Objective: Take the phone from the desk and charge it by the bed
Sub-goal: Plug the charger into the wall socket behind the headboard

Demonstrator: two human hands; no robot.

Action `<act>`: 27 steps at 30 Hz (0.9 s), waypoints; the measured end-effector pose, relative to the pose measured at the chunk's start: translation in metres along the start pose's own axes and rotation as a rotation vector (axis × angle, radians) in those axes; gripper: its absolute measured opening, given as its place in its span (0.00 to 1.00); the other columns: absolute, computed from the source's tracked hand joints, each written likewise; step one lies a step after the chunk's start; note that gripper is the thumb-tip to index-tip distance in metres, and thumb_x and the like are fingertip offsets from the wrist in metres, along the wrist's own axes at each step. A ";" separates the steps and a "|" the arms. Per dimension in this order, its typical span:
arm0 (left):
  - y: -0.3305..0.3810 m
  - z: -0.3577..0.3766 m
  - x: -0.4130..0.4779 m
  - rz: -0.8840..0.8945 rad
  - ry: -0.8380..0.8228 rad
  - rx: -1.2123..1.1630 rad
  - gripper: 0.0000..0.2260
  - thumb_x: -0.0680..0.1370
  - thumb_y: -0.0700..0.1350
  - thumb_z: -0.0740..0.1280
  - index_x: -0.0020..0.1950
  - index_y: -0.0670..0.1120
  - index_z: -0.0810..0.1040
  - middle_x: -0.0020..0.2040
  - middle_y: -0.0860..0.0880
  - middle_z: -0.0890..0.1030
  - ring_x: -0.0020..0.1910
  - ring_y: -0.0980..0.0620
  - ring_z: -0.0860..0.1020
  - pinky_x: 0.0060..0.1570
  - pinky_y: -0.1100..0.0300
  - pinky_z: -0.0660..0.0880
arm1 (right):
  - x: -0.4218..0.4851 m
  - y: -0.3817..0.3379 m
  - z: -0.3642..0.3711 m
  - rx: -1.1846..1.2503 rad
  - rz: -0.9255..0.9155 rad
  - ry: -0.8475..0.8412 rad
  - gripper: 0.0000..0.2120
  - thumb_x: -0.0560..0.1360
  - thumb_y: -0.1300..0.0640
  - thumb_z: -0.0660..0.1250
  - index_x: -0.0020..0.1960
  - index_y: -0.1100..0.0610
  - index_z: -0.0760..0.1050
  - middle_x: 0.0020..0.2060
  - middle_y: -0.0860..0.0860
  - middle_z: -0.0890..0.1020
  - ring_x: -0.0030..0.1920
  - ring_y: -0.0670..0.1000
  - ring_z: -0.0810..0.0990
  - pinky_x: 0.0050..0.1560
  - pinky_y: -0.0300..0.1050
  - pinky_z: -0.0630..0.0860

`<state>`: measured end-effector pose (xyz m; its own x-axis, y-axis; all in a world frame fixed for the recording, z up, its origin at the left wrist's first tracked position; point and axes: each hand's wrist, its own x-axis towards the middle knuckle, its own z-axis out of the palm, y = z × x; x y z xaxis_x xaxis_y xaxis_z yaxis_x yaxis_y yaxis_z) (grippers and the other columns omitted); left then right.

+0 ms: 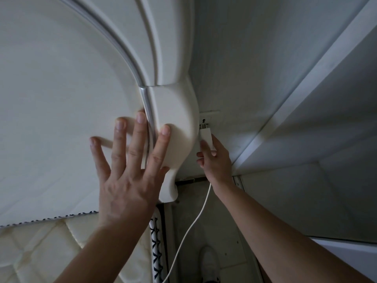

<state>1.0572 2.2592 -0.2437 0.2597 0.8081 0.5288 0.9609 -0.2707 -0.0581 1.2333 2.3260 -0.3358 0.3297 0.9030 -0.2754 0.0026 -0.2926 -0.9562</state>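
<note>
My right hand [215, 160] grips a white charger plug [206, 137] and holds its two metal prongs at the wall socket [206, 119], just right of the headboard post. The prongs still show, partly outside the socket. A white cable [189, 227] hangs from the plug down past my wrist to the floor. My left hand [130, 170] lies flat with fingers spread against the cream headboard [61, 99], braced on its curved post [175, 119]. No phone is in view.
The quilted mattress [51, 246] with patterned edging sits at lower left. A narrow floor gap [216, 231] runs between bed and a white cabinet [326, 139] on the right. A white shoe [208, 260] shows in the gap below.
</note>
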 end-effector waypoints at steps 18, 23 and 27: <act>-0.002 0.001 -0.002 0.023 0.018 0.010 0.42 0.76 0.48 0.73 0.81 0.53 0.47 0.80 0.48 0.36 0.79 0.43 0.39 0.72 0.29 0.48 | 0.016 0.002 0.007 -0.098 -0.037 0.040 0.15 0.76 0.41 0.65 0.55 0.49 0.80 0.24 0.46 0.77 0.26 0.42 0.75 0.39 0.49 0.77; -0.002 0.003 -0.001 0.023 0.011 0.008 0.41 0.77 0.48 0.72 0.81 0.53 0.47 0.81 0.48 0.37 0.79 0.43 0.39 0.72 0.29 0.47 | 0.015 -0.001 0.006 -0.163 -0.036 0.037 0.18 0.76 0.40 0.64 0.60 0.49 0.79 0.28 0.45 0.78 0.26 0.42 0.75 0.41 0.52 0.80; -0.003 0.004 -0.002 0.037 0.031 0.004 0.39 0.78 0.49 0.69 0.81 0.52 0.47 0.81 0.46 0.38 0.80 0.42 0.40 0.72 0.29 0.46 | 0.024 -0.008 0.009 -0.191 0.050 0.049 0.26 0.73 0.36 0.64 0.61 0.55 0.77 0.43 0.48 0.78 0.31 0.43 0.78 0.52 0.58 0.83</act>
<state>1.0540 2.2608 -0.2481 0.2920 0.7811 0.5519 0.9511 -0.2979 -0.0815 1.2331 2.3530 -0.3362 0.3798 0.8708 -0.3123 0.1626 -0.3952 -0.9041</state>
